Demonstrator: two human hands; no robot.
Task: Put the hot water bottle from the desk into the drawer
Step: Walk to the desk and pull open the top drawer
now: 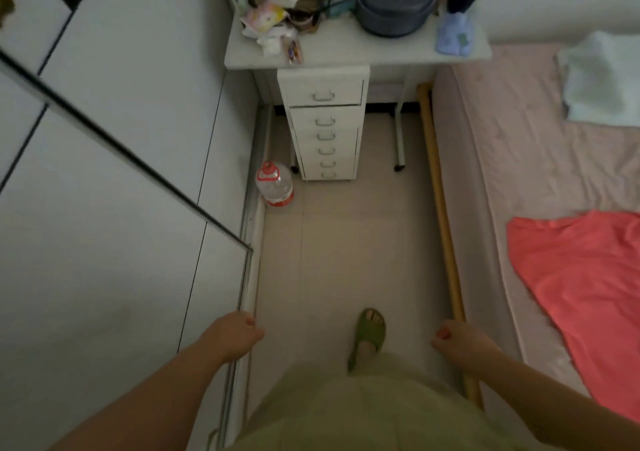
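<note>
Both hands hang empty, left hand (239,333) and right hand (457,341) loosely clenched. The blue hot water bottle (454,35) lies on the tabletop (346,48), above the drawer unit (325,125).

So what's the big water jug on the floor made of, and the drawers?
The jug looks like clear plastic: you can see through it, and it has a red cap and label. The drawers look like white painted metal, smooth and matte with thin bent metal handles, though painted wood is possible.
</note>
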